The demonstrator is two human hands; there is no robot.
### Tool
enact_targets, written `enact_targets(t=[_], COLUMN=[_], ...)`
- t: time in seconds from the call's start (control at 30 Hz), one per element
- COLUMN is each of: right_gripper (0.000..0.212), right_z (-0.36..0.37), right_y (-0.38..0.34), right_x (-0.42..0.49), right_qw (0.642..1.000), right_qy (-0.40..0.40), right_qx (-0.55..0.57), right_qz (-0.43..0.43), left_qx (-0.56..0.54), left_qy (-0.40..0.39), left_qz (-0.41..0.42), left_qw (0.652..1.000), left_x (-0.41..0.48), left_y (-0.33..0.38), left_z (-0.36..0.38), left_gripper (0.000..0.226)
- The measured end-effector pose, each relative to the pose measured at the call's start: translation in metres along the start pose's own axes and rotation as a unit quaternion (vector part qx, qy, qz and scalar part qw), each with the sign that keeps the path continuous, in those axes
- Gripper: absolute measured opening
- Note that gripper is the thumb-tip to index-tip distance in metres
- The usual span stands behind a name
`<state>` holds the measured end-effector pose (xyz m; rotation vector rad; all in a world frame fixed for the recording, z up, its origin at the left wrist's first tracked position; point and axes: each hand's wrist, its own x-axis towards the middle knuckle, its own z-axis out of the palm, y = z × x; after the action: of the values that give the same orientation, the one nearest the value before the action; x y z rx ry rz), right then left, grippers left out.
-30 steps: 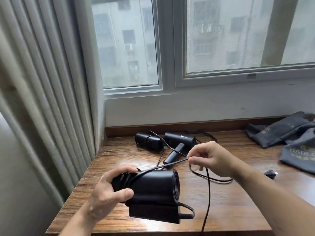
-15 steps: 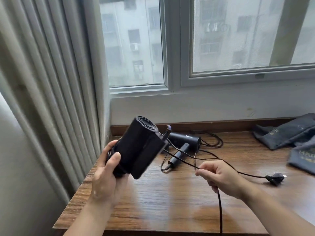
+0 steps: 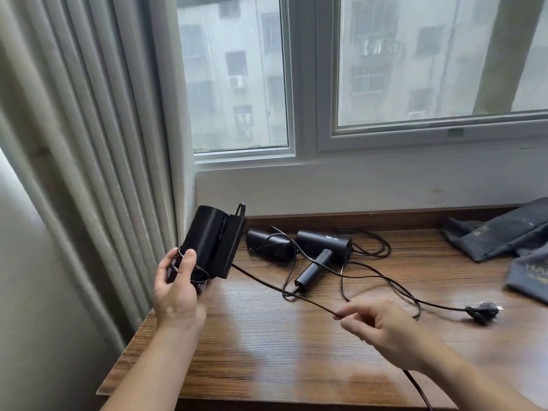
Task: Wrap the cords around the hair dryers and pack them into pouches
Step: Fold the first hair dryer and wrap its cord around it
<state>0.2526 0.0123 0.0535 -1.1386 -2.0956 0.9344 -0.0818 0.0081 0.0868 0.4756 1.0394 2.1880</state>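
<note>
Black dryer (image 3: 212, 241) was held tilted above the tabletop's (image 3: 267, 357) left edge, left grip (image 3: 178, 289) clenched round its cord-wound end | right grip (image 3: 382, 330) pinched the taut cord (image 3: 281, 290) | step: wrapping | next: likely another loop, tension kept; pouches (image 3: 498, 232) lay far right

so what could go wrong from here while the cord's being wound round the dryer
1. The taut cord crosses the loose cords of the two hair dryers on the desk; winding could snag and drag them.
2. The left hand grips only the lower end of the held hair dryer, so a pull by the right hand might twist it loose.
</note>
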Motion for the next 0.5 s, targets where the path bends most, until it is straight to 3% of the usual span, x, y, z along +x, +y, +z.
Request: enact_targets(t=[0.17,0.23,0.37,0.5], right_gripper=[0.012,0.013,0.019,0.025], right_z=[0.008,0.008,0.012,0.015], right_y=[-0.033,-0.044,-0.06,-0.064], right_x=[-0.009,-0.01,-0.012,-0.014], right_qw=[0.988,0.983,0.967,0.955], right_qy=[-0.051,-0.059,-0.082,-0.09], right_qx=[-0.097,-0.113,-0.155,-0.175], right_qz=[-0.107,-0.134,-0.187,-0.22], left_qx=[0.114,0.147,0.135,0.032], left_qy=[0.028,0.023,0.046,0.086], left_qz=[0.07,0.078,0.051,-0.028], left_qw=[0.991,0.986,0.988,0.995], left_x=[0.002,0.004,0.005,0.01], left_y=[-0.011,-0.015,-0.018,-0.013], left_z=[-0.003,-0.005,0.0,0.012], left_gripper=[0.03,0.045,0.04,0.033])
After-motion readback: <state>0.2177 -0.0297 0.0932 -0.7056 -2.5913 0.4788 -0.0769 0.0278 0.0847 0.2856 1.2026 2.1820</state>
